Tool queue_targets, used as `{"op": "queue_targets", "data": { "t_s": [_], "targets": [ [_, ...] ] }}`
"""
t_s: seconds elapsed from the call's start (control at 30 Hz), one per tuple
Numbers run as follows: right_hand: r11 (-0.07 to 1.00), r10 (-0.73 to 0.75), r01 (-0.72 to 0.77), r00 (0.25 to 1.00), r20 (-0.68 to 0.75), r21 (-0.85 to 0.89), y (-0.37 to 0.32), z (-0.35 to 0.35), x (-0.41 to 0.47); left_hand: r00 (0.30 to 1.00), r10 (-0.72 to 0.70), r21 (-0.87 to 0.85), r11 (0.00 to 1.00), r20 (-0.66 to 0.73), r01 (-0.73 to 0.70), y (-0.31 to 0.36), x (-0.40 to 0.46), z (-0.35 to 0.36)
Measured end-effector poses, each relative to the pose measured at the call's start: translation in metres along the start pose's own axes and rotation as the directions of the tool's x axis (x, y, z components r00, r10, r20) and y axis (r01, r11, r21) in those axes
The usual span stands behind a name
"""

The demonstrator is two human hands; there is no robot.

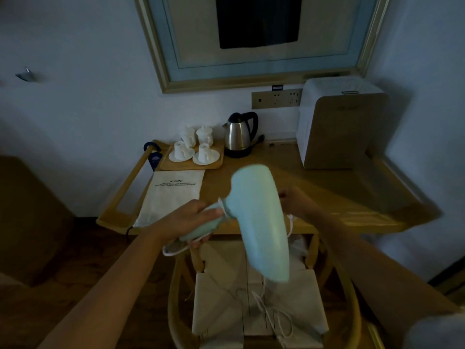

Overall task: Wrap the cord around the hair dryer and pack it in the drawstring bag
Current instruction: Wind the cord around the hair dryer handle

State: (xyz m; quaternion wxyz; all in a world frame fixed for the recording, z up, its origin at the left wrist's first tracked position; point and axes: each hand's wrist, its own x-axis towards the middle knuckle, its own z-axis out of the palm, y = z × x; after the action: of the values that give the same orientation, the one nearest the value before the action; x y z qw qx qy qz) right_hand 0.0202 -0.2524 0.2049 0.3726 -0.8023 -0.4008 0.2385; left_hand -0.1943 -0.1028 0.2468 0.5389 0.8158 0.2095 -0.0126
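The pale blue hair dryer (259, 222) is held up over the front edge of the wooden desk (314, 187), above a chair (251, 311). The left hand (187, 220) is wrapped tight around its handle. The right hand (295, 200) sits just behind the barrel, mostly hidden, so its grip can't be made out. The white cord (266, 308) trails down onto the chair seat. The drawstring bag (171, 197) lies flat on the desk, left of the hands. Everything is dim and blurred.

Steel kettle (238, 135) beside tray of white cups (193, 149), wooden desk (324, 187), framed picture (259, 36), woven chair (254, 308)
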Motion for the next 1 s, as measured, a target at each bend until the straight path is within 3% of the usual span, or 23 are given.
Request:
{"op": "queue_targets", "data": {
  "t_s": [0.13, 0.27, 0.4, 0.47, 0.53, 0.63, 0.83, 1.0],
  "targets": [
    [0.996, -0.034, 0.032, 0.999, -0.022, -0.082, -0.031, -0.016, 0.005, 0.99, -0.065, 0.272, 0.962, 0.128, 0.028, -0.002, 0.004, 0.016],
    [0.987, -0.104, 0.093, 0.992, -0.078, -0.13, -0.067, -0.009, -0.011, 0.988, -0.153, 0.389, 0.911, 0.011, 0.137, -0.026, 0.023, 0.037],
    [0.95, -0.243, 0.235, 0.97, -0.011, -0.205, -0.086, 0.017, -0.034, 0.947, -0.259, 0.244, 0.922, -0.191, 0.301, -0.035, 0.042, 0.045],
    [0.939, -0.3, 0.293, 0.954, -0.009, -0.182, -0.082, 0.034, -0.044, 0.929, -0.3, 0.174, 0.924, -0.218, 0.339, -0.034, 0.049, 0.041],
    [0.945, -0.305, 0.3, 0.952, -0.024, -0.133, -0.071, 0.047, -0.05, 0.904, -0.364, -0.027, 0.929, -0.225, 0.368, -0.033, 0.05, 0.036],
    [0.974, -0.218, 0.212, 0.973, -0.075, -0.083, -0.045, 0.052, -0.05, 0.894, -0.406, -0.32, 0.886, -0.189, 0.335, -0.033, 0.042, 0.028],
    [0.979, -0.202, 0.196, 0.962, -0.182, -0.051, -0.022, 0.087, -0.067, 0.924, -0.381, -0.539, 0.787, -0.043, 0.299, -0.03, 0.037, 0.032],
    [0.975, -0.213, 0.221, 0.963, -0.167, 0.026, -0.004, 0.094, -0.068, 0.97, -0.242, -0.608, 0.77, 0.002, 0.194, -0.022, 0.033, 0.035]
  ]
}}
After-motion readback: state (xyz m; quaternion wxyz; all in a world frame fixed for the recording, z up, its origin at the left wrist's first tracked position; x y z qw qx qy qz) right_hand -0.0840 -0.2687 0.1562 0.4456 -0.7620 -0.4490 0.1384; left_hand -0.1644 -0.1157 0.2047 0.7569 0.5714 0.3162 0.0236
